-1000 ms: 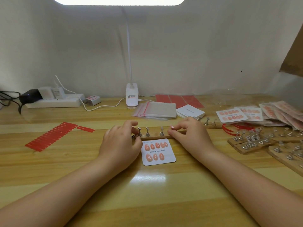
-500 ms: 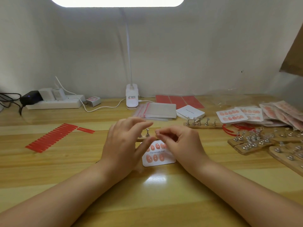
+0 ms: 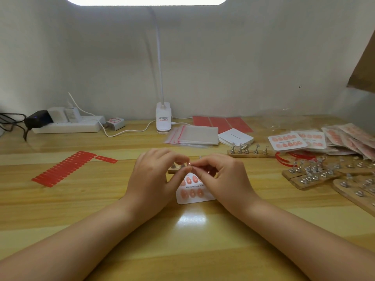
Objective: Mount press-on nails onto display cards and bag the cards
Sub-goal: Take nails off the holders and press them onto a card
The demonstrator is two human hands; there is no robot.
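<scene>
Left hand (image 3: 154, 175) & right hand (image 3: 219, 175) pinch a tiny item, prob. a nail, above white rectangular display card (image 3: 192, 196); seat it squarely w/ light pressure.

Setting: small craft workbench for press-on nail packing, set against a plain white wall. Landmark: white clip lamp (image 3: 163, 120) at rear centre of the wooden table (image 3: 101, 199). Left of lamp: power strip (image 3: 67, 124) with adapters. Right of lamp: stacked zip bags (image 3: 194, 135), blank cards (image 3: 236, 137); further right, finished nail cards (image 3: 287, 141) and wooden nail stands (image 3: 308, 175).
</scene>
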